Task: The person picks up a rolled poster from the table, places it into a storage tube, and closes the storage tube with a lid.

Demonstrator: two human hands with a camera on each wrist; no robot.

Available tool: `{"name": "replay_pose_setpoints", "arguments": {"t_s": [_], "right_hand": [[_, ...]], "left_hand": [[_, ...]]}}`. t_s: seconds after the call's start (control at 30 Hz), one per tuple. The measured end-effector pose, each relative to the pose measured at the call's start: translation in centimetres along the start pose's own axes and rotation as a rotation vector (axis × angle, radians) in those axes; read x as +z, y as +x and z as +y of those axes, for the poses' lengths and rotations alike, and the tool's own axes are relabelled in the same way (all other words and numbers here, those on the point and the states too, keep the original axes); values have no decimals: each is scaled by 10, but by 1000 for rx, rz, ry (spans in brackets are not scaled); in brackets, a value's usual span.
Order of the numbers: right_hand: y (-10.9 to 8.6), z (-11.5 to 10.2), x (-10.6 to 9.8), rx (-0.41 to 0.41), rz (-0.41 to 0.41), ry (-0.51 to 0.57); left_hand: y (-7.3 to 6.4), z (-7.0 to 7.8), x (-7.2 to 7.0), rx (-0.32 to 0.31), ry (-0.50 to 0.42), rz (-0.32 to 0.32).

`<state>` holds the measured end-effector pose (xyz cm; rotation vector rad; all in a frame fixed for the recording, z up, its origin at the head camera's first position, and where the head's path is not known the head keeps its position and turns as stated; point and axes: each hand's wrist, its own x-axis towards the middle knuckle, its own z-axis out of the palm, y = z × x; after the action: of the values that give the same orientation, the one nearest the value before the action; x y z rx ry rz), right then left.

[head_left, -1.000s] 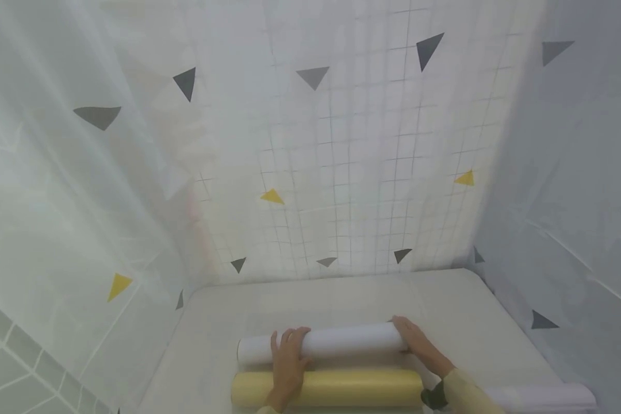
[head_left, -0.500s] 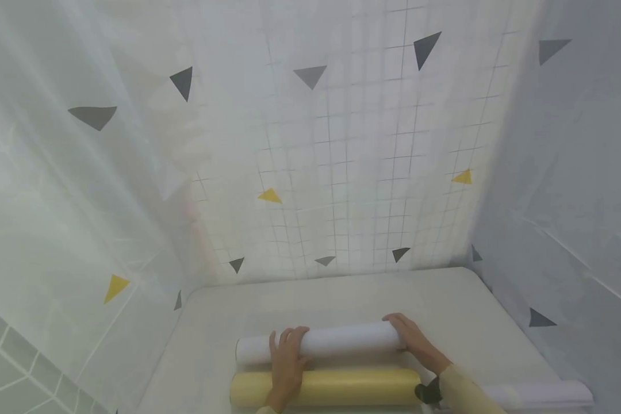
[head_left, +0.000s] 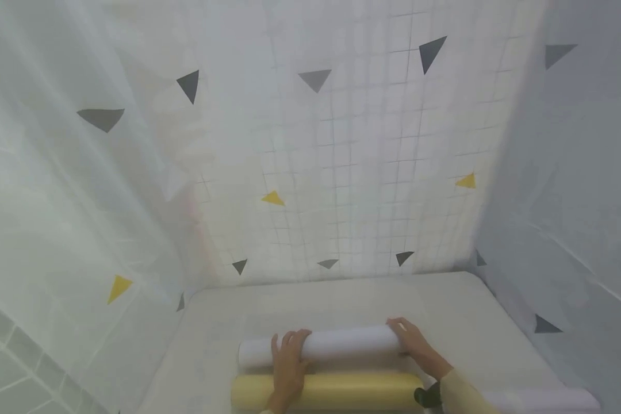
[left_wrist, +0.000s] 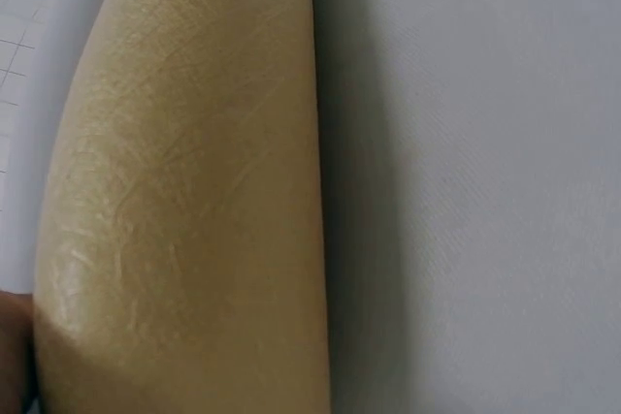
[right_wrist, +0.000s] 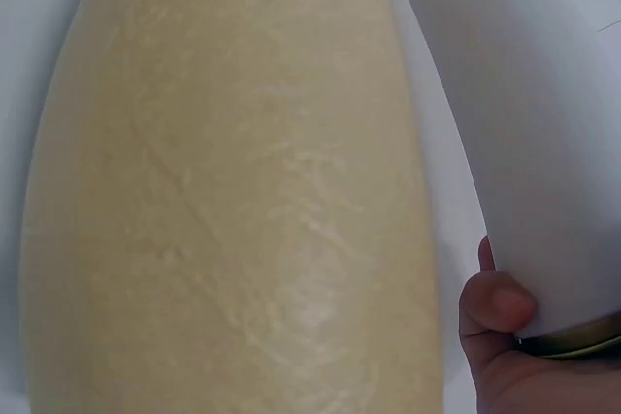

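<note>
A long white roll [head_left: 349, 344] lies across the pale tabletop, parallel to a thicker yellow roll [head_left: 362, 392] on its near side. My left hand [head_left: 288, 368] reaches over the yellow roll and grips the white one left of its middle, fingers over the top. At the right end of the white roll, my right hand [head_left: 416, 348] holds it. In the right wrist view, the thumb [right_wrist: 500, 302] presses the white roll beside its brownish end rim. The yellow roll's creased, glossy wrapping fills much of both wrist views. The left fingertips are mostly hidden behind the white roll.
Another pale roll [head_left: 543, 399] lies at the right, partly behind the right sleeve [head_left: 466, 394]. Translucent sheeting with grey and yellow triangles [head_left: 274, 198] hangs around the table [head_left: 341, 299] at the back and sides. A dark object [head_left: 428, 395] sits by the right wrist.
The head view shifts slightly. Both hands stay on the white roll, and the rolls keep nearly the same places; the right fingers shift a little at its end.
</note>
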<state>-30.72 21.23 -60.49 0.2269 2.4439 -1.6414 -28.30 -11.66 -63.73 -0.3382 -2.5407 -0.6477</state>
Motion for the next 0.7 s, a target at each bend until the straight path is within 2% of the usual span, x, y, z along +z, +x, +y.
{"name": "replay_pose_setpoints", "arguments": {"t_s": [0.23, 0.33, 0.53, 0.7], "right_hand": [[0, -2, 3, -8, 29, -13], [0, -1, 5, 4, 33, 0], [-4, 0, 2, -35, -6, 59], [-7, -3, 4, -9, 39, 73]], "left_hand": [[-1, 0, 3, 48, -8, 85], [0, -1, 1, 38, -18, 74], [2, 0, -1, 1, -13, 41], [1, 3, -3, 9, -21, 55]]}}
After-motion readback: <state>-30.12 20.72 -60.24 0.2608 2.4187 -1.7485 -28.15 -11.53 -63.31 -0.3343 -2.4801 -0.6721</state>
